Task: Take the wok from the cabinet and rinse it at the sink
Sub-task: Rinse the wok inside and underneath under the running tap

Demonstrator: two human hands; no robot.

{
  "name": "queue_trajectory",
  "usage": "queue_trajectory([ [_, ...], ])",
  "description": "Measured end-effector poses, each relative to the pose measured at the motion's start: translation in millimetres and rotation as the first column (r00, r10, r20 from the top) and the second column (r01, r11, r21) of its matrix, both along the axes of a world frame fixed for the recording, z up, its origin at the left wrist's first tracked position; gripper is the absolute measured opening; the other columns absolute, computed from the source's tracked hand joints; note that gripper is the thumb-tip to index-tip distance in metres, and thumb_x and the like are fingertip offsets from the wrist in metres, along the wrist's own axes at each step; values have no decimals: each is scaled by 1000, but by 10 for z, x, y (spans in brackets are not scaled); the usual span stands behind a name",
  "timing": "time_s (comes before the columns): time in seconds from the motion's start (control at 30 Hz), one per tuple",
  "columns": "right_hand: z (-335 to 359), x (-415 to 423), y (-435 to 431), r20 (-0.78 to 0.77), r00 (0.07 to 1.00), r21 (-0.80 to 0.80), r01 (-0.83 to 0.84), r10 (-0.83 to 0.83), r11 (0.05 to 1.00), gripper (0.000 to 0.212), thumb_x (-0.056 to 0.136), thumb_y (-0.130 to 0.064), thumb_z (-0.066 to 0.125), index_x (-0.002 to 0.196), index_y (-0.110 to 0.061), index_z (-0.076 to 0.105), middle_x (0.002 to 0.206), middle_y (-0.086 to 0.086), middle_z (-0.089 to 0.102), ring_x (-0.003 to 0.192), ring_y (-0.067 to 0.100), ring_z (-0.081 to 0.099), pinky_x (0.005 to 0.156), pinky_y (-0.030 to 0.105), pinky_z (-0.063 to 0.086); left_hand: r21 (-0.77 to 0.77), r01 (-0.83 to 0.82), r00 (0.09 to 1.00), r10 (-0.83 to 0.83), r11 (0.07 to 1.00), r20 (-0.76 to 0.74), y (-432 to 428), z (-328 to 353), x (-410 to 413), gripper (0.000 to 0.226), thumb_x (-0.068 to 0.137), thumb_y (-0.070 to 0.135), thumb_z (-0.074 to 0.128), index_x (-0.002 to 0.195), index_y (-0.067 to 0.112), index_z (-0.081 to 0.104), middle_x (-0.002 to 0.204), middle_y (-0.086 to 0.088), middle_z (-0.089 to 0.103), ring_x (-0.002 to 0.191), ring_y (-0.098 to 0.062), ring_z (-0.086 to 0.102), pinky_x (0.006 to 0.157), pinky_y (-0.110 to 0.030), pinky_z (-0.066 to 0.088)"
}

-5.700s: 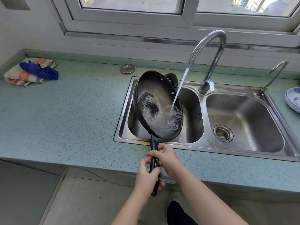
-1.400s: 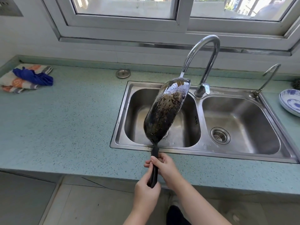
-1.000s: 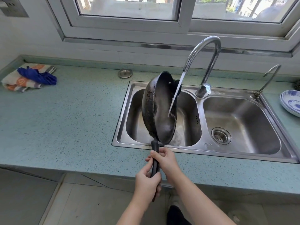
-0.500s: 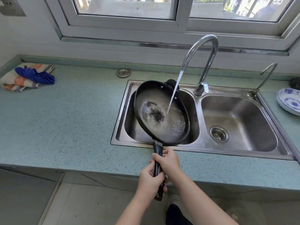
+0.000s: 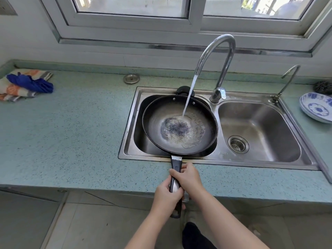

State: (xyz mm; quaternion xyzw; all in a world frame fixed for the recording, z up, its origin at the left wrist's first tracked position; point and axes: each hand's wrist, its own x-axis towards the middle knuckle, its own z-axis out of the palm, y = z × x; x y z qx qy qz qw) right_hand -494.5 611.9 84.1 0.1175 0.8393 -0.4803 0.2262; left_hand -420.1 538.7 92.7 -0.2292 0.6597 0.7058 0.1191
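Wok (image 5: 179,123) levelled since earlier, both hands (image 5: 177,187) gripping handle, water pooling

Counted: one black round metal wok (image 5: 179,123); two stainless-steel sink basins (image 5: 260,130); two chrome gooseneck taps (image 5: 222,56); two bare hands (image 5: 188,178); one blue-and-white patterned ceramic dish (image 5: 317,109); one round metal drain cover (image 5: 131,78).

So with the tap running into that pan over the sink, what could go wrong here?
The stream lands off-centre in the wok, so water could splash onto the counter. Water is pooling in it, adding weight far from the left hand and right hand on the long handle, so it might tip.
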Motion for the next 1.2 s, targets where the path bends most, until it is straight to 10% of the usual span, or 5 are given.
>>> queue_trajectory([
  [0.77, 106, 55, 29, -41, 994, 12, -101, 101, 995, 35, 81, -31, 68, 103, -11, 50, 84, -4, 55, 82, 14, 54, 67, 24, 38, -126, -102, 994, 96, 987, -55, 129, 87, 46, 43, 79, 5, 63, 94, 45, 60, 67, 2, 66, 41, -9, 51, 40, -30, 51],
  [1.0, 65, 18, 90, -17, 993, -5, -119, 119, 993, 37, 80, -33, 67, 106, -11, 52, 91, -1, 60, 82, 12, 57, 60, 16, 40, -244, -46, 999, 43, 969, -20, 169, 43, 17, 39, 73, 23, 66, 102, 47, 58, 74, 7, 70, 62, -17, 65, 65, -41, 59],
  [1.1, 87, -5, 123, -15, 986, 38, -163, 163, 986, 39, 82, -35, 65, 109, -12, 51, 90, -3, 57, 84, 12, 55, 70, 22, 40, -358, 22, 1000, -27, 933, -7, 134, 50, 22, 43, 79, 24, 64, 104, 54, 45, 89, 16, 65, 86, -10, 61, 74, -19, 48],
  [1.2, 96, -71, 221, -34, 980, 117, -193, 198, 974, 41, 82, -37, 63, 112, -12, 52, 85, -2, 60, 84, 17, 60, 71, 27, 42, -577, 35, 997, -72, 816, -41, 58, 98, -24, 50, 85, 28, 58, 133, 25, 43, 108, 3, 54, 98, -10, 52, 87, -18, 41],
])
